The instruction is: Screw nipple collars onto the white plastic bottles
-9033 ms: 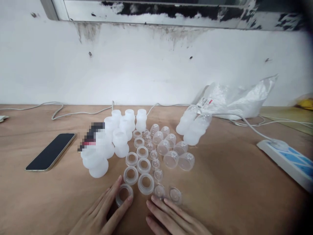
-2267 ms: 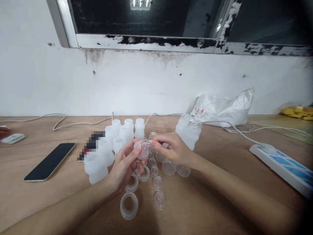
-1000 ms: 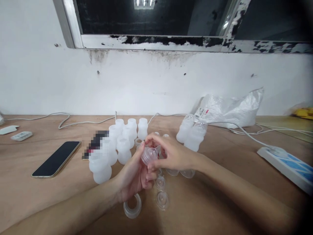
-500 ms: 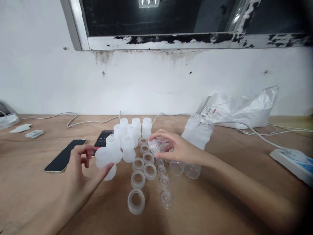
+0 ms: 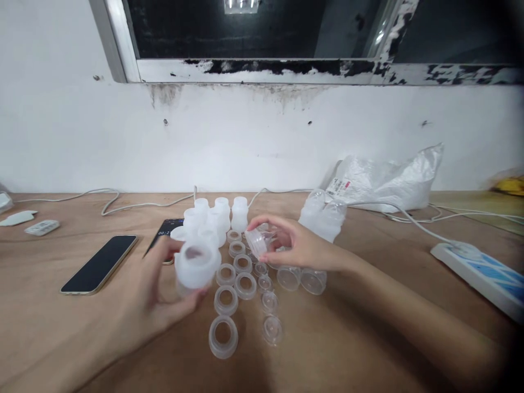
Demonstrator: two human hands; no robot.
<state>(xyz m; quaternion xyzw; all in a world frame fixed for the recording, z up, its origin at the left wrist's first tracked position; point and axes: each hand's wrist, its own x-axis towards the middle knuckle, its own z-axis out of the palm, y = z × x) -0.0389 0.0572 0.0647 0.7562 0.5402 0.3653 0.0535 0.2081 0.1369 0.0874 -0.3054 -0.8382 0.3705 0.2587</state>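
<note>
My left hand (image 5: 161, 295) grips a white translucent bottle body (image 5: 195, 265), lifted off the wooden table and tilted with its mouth toward me. My right hand (image 5: 301, 248) pinches a small clear assembled cap piece (image 5: 257, 243) above the rows of parts. Below the hands lie a column of translucent rings (image 5: 223, 337) and a column of small clear nipples (image 5: 272, 329). More white bottle bodies (image 5: 221, 210) stand behind. Clear dome caps (image 5: 302, 280) lie under my right wrist.
A dark phone (image 5: 100, 263) lies at the left, a second phone (image 5: 166, 232) behind my left hand. Two lying bottles (image 5: 323, 215), a plastic bag (image 5: 388, 174), white cables and a power strip (image 5: 478, 270) are at the right. Small white items (image 5: 41, 226) sit far left.
My left hand has closed round a white bottle body and raised it off the table toward the middle. My right hand keeps hold of the clear cap piece, nearly still.
</note>
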